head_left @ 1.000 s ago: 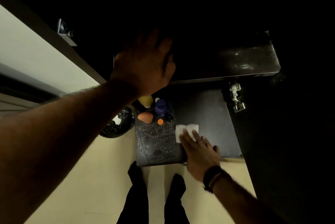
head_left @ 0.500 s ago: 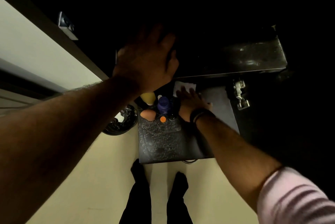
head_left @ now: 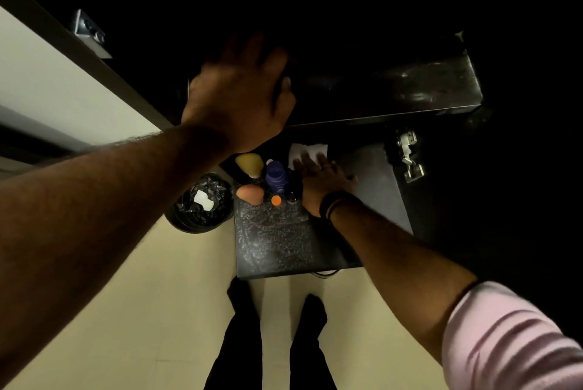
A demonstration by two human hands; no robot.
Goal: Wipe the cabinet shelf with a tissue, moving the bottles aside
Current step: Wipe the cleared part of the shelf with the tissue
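The right hand (head_left: 318, 181) is pressing flat on a white tissue (head_left: 307, 151), with straight fingers (head_left: 307, 160) lying over the near half of the sheet; nothing is being gripped. The tissue is lying on the lower cabinet shelf (head_left: 375, 175), its far edge showing beyond the fingertips and close to the dark back of the cabinet. Just to the left of these fingers, a purple bottle (head_left: 276, 175) is standing, with a yellow bottle (head_left: 250, 164) beyond it, a peach-coloured bottle (head_left: 250, 194) nearer the camera and a small orange cap (head_left: 276, 200) beside it. The left hand (head_left: 239, 99) is resting on the front edge of the upper shelf (head_left: 394, 90); its fingertips are reaching into darkness, so their state cannot be determined. A black-lined bin (head_left: 202, 203) is standing on the floor, left of the bottles.
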